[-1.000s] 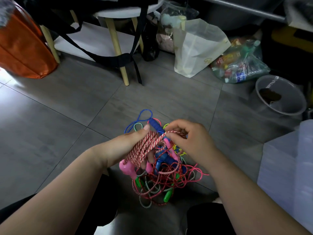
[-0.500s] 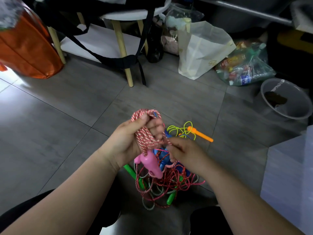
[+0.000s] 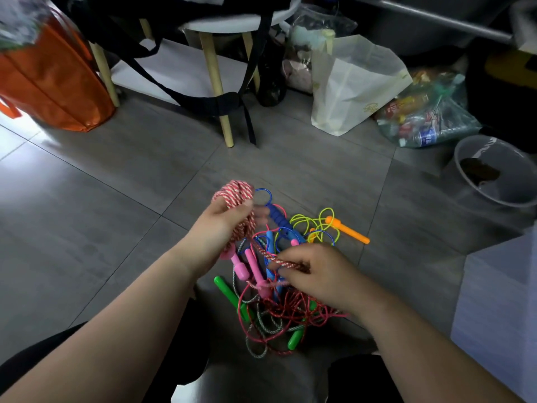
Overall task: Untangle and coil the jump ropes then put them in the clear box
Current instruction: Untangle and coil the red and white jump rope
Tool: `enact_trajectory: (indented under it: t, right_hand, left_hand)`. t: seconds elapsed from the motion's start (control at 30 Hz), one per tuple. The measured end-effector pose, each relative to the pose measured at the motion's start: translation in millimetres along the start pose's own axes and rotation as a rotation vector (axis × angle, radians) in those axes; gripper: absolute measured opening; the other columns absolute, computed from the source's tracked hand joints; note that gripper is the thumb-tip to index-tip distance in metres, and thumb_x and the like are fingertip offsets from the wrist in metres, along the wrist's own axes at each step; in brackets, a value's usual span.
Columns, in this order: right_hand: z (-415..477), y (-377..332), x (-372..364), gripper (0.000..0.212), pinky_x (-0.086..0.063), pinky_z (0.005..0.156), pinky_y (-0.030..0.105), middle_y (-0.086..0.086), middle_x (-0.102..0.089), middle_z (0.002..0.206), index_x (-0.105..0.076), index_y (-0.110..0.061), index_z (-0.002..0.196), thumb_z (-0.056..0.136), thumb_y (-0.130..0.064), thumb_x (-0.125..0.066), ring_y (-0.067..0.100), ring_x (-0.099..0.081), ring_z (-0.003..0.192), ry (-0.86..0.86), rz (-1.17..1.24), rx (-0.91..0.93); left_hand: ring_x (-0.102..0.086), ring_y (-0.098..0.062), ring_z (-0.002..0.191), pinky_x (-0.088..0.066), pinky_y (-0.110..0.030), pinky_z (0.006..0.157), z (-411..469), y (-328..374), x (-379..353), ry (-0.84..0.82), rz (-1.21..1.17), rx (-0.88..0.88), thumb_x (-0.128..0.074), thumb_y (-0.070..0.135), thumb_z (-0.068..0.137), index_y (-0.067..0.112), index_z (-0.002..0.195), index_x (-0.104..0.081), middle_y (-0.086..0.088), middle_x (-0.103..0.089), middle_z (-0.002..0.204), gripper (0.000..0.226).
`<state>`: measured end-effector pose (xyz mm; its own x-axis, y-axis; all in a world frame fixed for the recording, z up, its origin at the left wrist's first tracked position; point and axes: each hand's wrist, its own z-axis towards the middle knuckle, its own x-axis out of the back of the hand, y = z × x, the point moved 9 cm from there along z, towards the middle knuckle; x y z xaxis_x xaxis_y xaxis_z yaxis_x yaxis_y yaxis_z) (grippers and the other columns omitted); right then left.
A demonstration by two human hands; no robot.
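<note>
My left hand (image 3: 220, 225) grips a coil of red-and-white braided jump rope (image 3: 236, 196), with its pink handles (image 3: 247, 266) hanging below. My right hand (image 3: 316, 274) pinches the free strand of the same rope, pulled out to the right and down. Under both hands a tangle of jump ropes (image 3: 279, 312) lies on the floor: red and grey-green cords, green handles, a blue handle (image 3: 277, 216), and a yellow rope with an orange handle (image 3: 347, 229). The clear box (image 3: 497, 309) stands at the right edge, only partly in view.
A grey tiled floor (image 3: 101, 216) spreads to the left. A stool with wooden legs (image 3: 216, 91) and black straps stands behind, with an orange bag (image 3: 52, 80), a white bag (image 3: 354, 85), a bag of bottles (image 3: 424, 117) and a grey bin (image 3: 499, 173).
My left hand lifted the coiled rope up and away from the pile. My right hand moved down and right, drawing a strand out. The yellow rope and orange handle came into view.
</note>
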<state>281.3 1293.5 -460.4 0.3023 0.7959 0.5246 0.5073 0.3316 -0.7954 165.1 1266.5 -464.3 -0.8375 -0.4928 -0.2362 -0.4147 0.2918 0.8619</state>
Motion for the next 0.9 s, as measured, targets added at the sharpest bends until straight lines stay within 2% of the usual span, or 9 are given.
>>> enact_trajectory:
  t: [0.1, 0.27, 0.33, 0.43, 0.5, 0.57, 0.7, 0.77, 0.9]
  right_hand:
    - [-3.9, -5.1, 11.7, 0.011, -0.036, 0.055, 0.014, -0.010, -0.056, 0.053, -0.069, -0.019, 0.078, 0.084, -0.020, -0.060, 0.002, -0.051, 0.059, 0.060, 0.014, 0.053]
    - [-6.1, 0.2, 28.7, 0.009, -0.044, 0.070, 0.017, -0.017, -0.061, 0.069, -0.073, -0.018, 0.085, 0.079, -0.015, -0.067, -0.001, -0.058, 0.071, 0.169, 0.045, 0.026]
    - [-6.0, 4.3, 35.8, 0.009, -0.046, 0.073, 0.017, -0.019, -0.062, 0.070, -0.073, -0.019, 0.083, 0.077, -0.013, -0.068, -0.002, -0.059, 0.073, 0.216, 0.120, 0.005]
    - [-5.3, 8.5, 45.1, 0.028, -0.045, 0.064, 0.009, -0.021, -0.063, 0.061, -0.064, -0.038, 0.067, 0.075, -0.012, -0.070, -0.007, -0.058, 0.065, 0.298, 0.196, 0.006]
    - [-4.0, 10.8, 49.1, 0.032, -0.040, 0.057, 0.004, -0.027, -0.061, 0.058, -0.061, -0.040, 0.066, 0.076, -0.011, -0.070, -0.011, -0.056, 0.059, 0.341, 0.228, 0.005]
    - [-2.9, 10.2, 51.2, 0.029, -0.037, 0.053, 0.002, -0.029, -0.059, 0.055, -0.061, -0.036, 0.068, 0.078, -0.010, -0.068, -0.012, -0.053, 0.055, 0.362, 0.248, 0.012]
    - [-0.5, 8.5, 49.8, 0.031, -0.038, 0.056, 0.003, -0.028, -0.060, 0.055, -0.060, -0.038, 0.072, 0.084, -0.010, -0.060, -0.012, -0.054, 0.055, 0.369, 0.271, 0.011]
    - [1.7, 12.9, 46.4, 0.031, -0.039, 0.056, 0.006, -0.016, -0.059, 0.052, -0.058, -0.039, 0.072, 0.088, -0.012, -0.055, -0.009, -0.052, 0.052, 0.362, 0.275, -0.014]
    - [7.6, 17.1, 24.4, 0.019, -0.046, 0.063, 0.028, -0.011, -0.053, 0.055, -0.066, -0.021, 0.085, 0.091, -0.022, -0.049, -0.003, -0.051, 0.052, 0.266, 0.203, -0.064]
  left_hand:
    - [-0.066, -0.010, 0.058, -0.051, -0.018, 0.048, -7.4, -18.8, -10.5, -0.132, 0.137, 0.155, -0.040, 0.022, 0.093, 0.007, 0.107, -0.054, -0.006, -0.068, 0.078, 0.025]
    - [-0.062, -0.020, 0.058, -0.052, -0.033, 0.065, -26.1, -53.8, -27.6, -0.403, 0.330, 0.377, -0.038, 0.051, 0.073, 0.007, 0.084, -0.060, -0.011, -0.067, 0.069, 0.050]
    - [-0.061, -0.018, 0.051, -0.052, -0.027, 0.059, -27.6, -56.4, -32.5, -0.439, 0.274, 0.418, -0.036, 0.052, 0.069, 0.004, 0.078, -0.060, -0.010, -0.066, 0.062, 0.054]
    - [-0.060, -0.019, 0.044, -0.052, -0.022, 0.046, -28.6, -53.1, -35.5, -0.464, 0.150, 0.463, -0.039, 0.051, 0.067, -0.001, 0.074, -0.060, -0.016, -0.062, 0.059, 0.057]
    - [-0.060, -0.018, 0.046, -0.053, -0.024, 0.049, -27.0, -47.4, -34.6, -0.480, 0.089, 0.423, -0.061, 0.056, 0.062, 0.003, 0.073, -0.069, -0.015, -0.062, 0.061, 0.054]
    - [-0.057, -0.015, 0.045, -0.055, -0.025, 0.053, -26.9, -39.3, -36.5, -0.542, 0.051, 0.346, -0.086, 0.049, 0.042, 0.009, 0.071, -0.074, -0.008, -0.059, 0.053, 0.051]
    - [-0.046, -0.007, 0.036, -0.052, -0.024, 0.050, -28.1, -28.7, -42.0, -0.615, -0.087, 0.284, -0.090, 0.037, 0.040, 0.012, 0.072, -0.074, 0.001, -0.050, 0.044, 0.044]
    - [-0.045, -0.006, 0.034, -0.051, -0.023, 0.048, -27.3, -21.8, -45.4, -0.616, -0.212, 0.251, -0.090, 0.030, 0.043, 0.012, 0.071, -0.073, 0.001, -0.052, 0.047, 0.037]
    - [-0.053, -0.008, 0.036, -0.051, -0.022, 0.045, -19.6, -10.0, -42.5, -0.481, -0.389, 0.165, -0.093, 0.020, 0.031, 0.008, 0.062, -0.070, -0.004, -0.065, 0.058, 0.040]
